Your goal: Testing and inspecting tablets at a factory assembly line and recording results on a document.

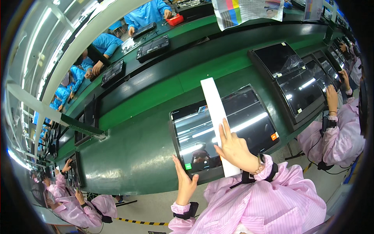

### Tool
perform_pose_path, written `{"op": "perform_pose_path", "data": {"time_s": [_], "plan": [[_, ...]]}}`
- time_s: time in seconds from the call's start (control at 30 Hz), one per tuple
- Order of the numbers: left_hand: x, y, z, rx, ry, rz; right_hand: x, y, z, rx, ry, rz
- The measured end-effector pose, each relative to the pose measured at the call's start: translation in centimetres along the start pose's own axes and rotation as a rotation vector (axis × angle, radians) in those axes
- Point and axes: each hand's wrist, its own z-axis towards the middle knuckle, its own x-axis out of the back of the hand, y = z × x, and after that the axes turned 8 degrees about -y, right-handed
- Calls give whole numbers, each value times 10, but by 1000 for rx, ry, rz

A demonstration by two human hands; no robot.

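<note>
Across screen (247,107), bar (215,111) lengthwise away, leftward.

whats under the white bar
A dark screen shows on both sides of the white bar, and green bench around its far end. The strip directly beneath is covered and cannot be seen.

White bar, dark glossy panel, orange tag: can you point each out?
White bar (215,107), head view: top face, upper half.
Dark glossy panel (244,111), head view: glossy face, right of the bar.
Orange tag (274,137), head view: middle.
</note>
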Motion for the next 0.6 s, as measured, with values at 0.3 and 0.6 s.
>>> {"op": "perform_pose_path", "data": {"time_s": [0.3,0.6], "plan": [[5,7,-34,-38,137,614,31,60,-26,-245,199,16],[8,-3,-18,-39,131,590,25,149,-70,-400,-27,463]]}}
